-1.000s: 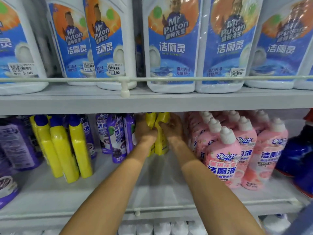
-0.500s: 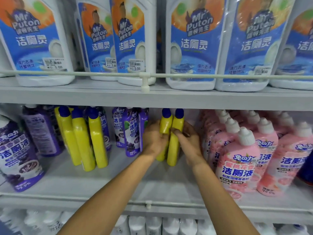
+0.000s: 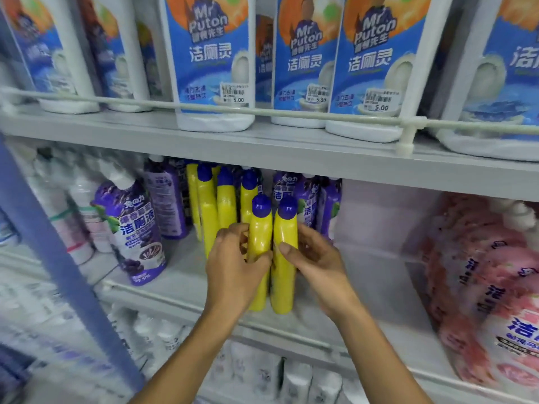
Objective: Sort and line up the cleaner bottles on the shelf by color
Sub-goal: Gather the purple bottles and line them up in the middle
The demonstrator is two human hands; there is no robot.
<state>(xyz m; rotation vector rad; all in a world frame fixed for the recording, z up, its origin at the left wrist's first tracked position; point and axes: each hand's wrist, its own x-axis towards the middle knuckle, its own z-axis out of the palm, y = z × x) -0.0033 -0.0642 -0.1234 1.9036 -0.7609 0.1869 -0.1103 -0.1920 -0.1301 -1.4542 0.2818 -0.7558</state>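
Note:
Two yellow bottles with blue caps stand upright side by side near the front of the middle shelf (image 3: 364, 290). My left hand (image 3: 233, 269) grips the left yellow bottle (image 3: 259, 228). The right yellow bottle (image 3: 284, 275) is held by my right hand (image 3: 315, 258), thumb across its front. Right behind them stand several more yellow bottles (image 3: 208, 211). Purple bottles (image 3: 309, 199) stand behind and to the right of the pair, and another purple bottle (image 3: 134, 228) leans at the left. Pink bottles (image 3: 490, 287) fill the right end.
White bottles with blue labels (image 3: 213, 62) line the upper shelf behind a guard rail (image 3: 291, 113). A blue upright post (image 3: 52, 252) runs down the left side. White bottles (image 3: 268, 371) fill the lower shelf. A bare stretch of shelf lies between the purple and pink groups.
Both hands have carried the two yellow bottles leftward, from between the purple and pink groups to just in front of the other yellow bottles. The view has swung left.

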